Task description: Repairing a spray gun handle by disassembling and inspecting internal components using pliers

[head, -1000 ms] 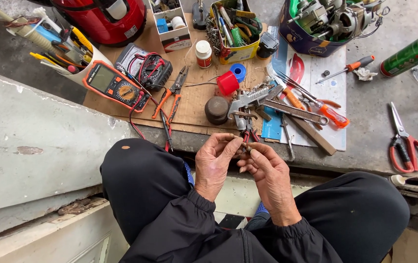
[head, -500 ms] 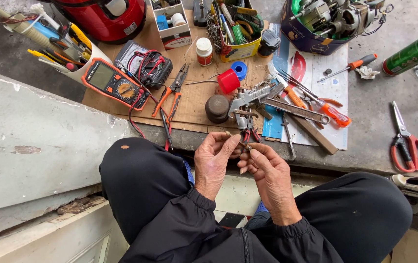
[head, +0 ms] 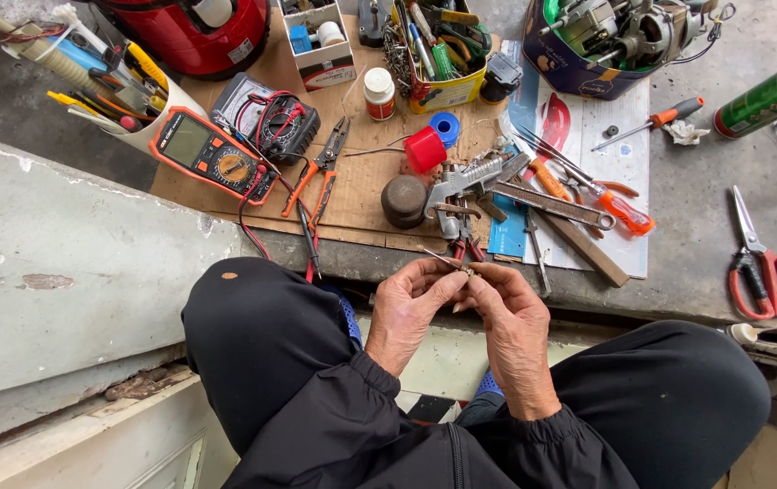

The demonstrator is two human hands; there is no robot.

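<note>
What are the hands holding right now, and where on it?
Both hands, left hand and right hand, pinch a small thin metal piece between their fingertips; which part cannot be told.

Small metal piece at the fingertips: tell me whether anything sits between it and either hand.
Nothing visible does. The left hand and right hand both pinch the small metal piece directly, above the knees and just short of the pliers on the ledge.

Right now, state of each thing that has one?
left hand: pinching a small metal part
right hand: pinching the same part
multimeter: display blank
red scissors: closed
orange pliers: handles spread
white bottle: capped, upright
</note>
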